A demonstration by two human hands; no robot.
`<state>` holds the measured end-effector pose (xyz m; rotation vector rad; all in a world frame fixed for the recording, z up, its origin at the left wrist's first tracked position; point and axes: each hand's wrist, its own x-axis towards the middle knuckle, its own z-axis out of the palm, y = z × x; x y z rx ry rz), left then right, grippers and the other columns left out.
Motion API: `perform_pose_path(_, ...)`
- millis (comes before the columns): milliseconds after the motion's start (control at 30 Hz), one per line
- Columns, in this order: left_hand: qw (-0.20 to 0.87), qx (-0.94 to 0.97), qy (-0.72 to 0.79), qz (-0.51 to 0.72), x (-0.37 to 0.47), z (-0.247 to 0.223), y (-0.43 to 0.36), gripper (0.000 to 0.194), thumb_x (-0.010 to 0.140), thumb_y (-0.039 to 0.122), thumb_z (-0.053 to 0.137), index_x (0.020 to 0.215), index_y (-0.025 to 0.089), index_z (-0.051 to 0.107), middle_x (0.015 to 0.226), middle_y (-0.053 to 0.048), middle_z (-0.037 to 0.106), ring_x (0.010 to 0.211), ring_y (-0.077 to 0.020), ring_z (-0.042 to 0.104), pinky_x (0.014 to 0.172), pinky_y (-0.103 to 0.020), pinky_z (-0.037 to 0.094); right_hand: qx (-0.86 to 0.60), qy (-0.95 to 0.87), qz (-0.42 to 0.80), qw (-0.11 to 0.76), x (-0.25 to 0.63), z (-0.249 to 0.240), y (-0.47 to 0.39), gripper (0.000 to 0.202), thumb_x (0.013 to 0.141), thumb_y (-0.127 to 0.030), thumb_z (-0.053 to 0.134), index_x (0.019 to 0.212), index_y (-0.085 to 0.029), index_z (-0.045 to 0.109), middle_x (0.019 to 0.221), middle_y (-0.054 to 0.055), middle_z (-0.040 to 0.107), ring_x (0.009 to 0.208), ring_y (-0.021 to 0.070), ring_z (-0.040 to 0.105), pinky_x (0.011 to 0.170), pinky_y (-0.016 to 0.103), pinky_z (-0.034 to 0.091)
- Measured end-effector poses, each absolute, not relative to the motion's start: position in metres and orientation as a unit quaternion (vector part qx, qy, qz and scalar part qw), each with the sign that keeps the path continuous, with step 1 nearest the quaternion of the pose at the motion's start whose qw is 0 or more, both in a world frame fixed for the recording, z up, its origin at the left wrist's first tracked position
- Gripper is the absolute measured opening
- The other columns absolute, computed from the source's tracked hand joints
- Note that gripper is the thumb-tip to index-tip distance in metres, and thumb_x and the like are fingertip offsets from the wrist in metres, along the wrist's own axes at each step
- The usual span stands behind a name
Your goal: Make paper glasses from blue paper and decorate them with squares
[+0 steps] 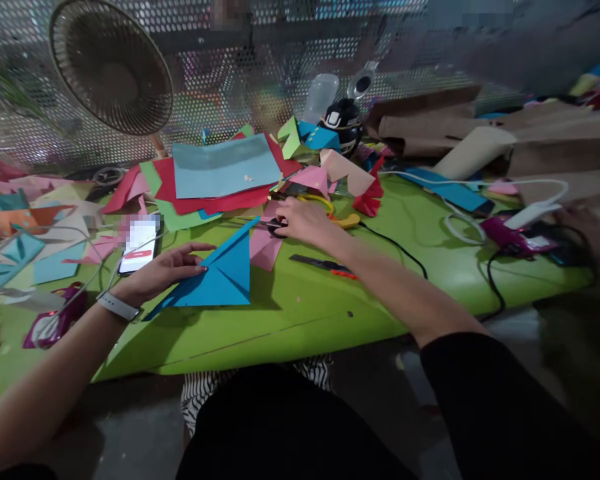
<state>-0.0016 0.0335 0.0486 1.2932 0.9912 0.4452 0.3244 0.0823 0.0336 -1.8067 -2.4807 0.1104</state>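
Note:
A folded sheet of blue paper (227,283), creased into a triangle, rests above the green table's near part. My left hand (183,263) pinches its left side between thumb and fingers. My right hand (303,219) is closed around the dark handles of a pair of scissors (279,229), whose blades point left behind the blue paper's upper corner. Pink paper (266,250) lies partly under the scissors. Just in front of my right hand is a dark cutter knife (313,262) with an orange part. A yellow-handled tool (347,221) sits beside my right wrist.
Stacked coloured sheets (225,167) lie behind my hands. A lit phone (140,247) is near my left wrist. Cables run from purple power blocks (517,237) on both sides. A fan (113,67) stands at the back left. Another person's hand (585,230) is at far right.

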Motion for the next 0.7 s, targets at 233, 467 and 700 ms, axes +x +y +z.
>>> perform_pose_path(233, 0.674, 0.582, 0.418, 0.18, 0.008, 0.044, 0.044, 0.049, 0.085, 0.018, 0.072, 0.133, 0.021, 0.061, 0.086, -0.002, 0.068, 0.072, -0.0112, 0.063, 0.063, -0.021, 0.05, -0.572, -0.818, 0.051, 0.025, 0.336, 0.031, 0.089, 0.013, 0.088, -0.029, 0.068, 0.094, -0.022, 0.076, 0.088, 0.009, 0.073, 0.084, 0.0266, 0.066, 0.065, 0.033, 0.043)
perform_pose_path(467, 0.665, 0.63, 0.371, 0.154, 0.006, 0.03, 0.049, 0.048, 0.085, 0.02, 0.07, 0.132, 0.022, 0.062, 0.089, -0.003, 0.071, 0.073, -0.0123, 0.063, 0.063, -0.023, 0.05, -0.237, -0.918, -0.181, 0.262, 0.316, 0.003, 0.005, 0.045, 0.096, -0.014, 0.057, 0.14, -0.025, 0.055, 0.137, 0.01, 0.062, 0.127, 0.0269, 0.054, 0.099, 0.043, 0.048)
perform_pose_path(700, 0.403, 0.855, 0.312, 0.099, 0.017, 0.02, 0.043, 0.043, 0.09, 0.031, 0.064, 0.131, 0.019, 0.062, 0.107, -0.01, 0.072, 0.092, -0.0175, 0.068, 0.078, -0.029, 0.055, -0.168, -0.955, -0.089, 0.23, 0.299, -0.022, -0.014, 0.027, 0.1, -0.011, 0.049, 0.115, -0.019, 0.07, 0.116, 0.009, 0.074, 0.104, 0.0208, 0.065, 0.089, 0.04, 0.05)
